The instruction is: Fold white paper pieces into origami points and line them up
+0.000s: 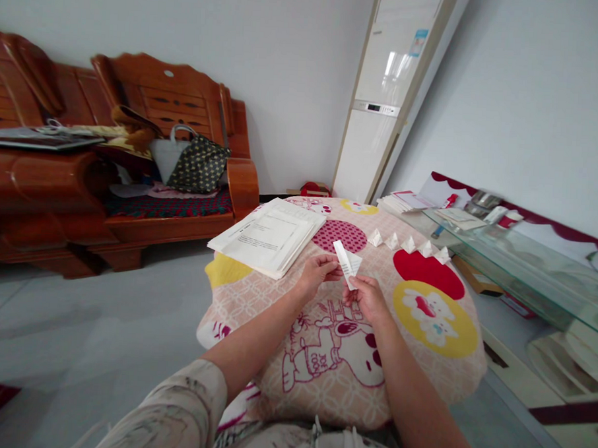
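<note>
Both my hands hold a small folded strip of white paper [347, 262] above a table covered with a pink cartoon cloth [333, 357]. My left hand [317, 271] pinches the strip's left side, fingers closed. My right hand [364, 295] grips its lower end, fingers also closed. The strip stands tilted, its top leaning left. A stack of white printed sheets [271, 236] lies on the cloth to the left of my hands. Several small folded white paper shapes [408, 244] sit in a row on the cloth beyond my right hand.
A carved wooden sofa [107, 176] with a dotted bag [197, 163] stands at the left. A tall white air conditioner [383, 102] fills the far corner. A glass-topped table [515, 260] with papers and a metal bowl runs along the right. Grey floor lies at the left.
</note>
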Demonstrator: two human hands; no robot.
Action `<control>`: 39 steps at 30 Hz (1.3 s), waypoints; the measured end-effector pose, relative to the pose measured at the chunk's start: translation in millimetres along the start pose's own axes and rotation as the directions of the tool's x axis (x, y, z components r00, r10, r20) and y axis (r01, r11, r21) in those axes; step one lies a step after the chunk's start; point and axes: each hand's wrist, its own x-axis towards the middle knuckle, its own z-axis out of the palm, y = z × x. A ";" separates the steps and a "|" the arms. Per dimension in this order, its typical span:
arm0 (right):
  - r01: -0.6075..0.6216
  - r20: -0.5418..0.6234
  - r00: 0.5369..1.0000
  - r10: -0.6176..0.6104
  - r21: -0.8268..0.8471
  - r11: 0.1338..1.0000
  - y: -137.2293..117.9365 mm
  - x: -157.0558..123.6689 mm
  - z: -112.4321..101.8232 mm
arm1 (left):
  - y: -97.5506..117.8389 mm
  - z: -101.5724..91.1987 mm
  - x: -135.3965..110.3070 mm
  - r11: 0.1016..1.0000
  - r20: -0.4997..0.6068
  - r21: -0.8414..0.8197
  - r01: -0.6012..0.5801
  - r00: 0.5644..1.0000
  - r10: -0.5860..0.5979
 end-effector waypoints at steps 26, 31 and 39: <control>-0.118 0.195 0.974 0.113 0.015 0.993 -4.8 -2.7 1.4 | -0.9 0.6 1.2 1.000 0.074 -0.005 0.020 0.997 -0.019; -0.093 0.155 0.983 0.098 -0.037 0.995 1.6 -1.9 0.0 | 3.1 -1.8 0.3 0.993 0.019 0.111 -0.031 0.999 0.029; -0.007 0.154 0.987 0.048 -0.254 0.967 5.7 -0.5 -0.3 | 4.4 -3.5 1.1 0.977 0.080 0.203 -0.063 0.996 0.047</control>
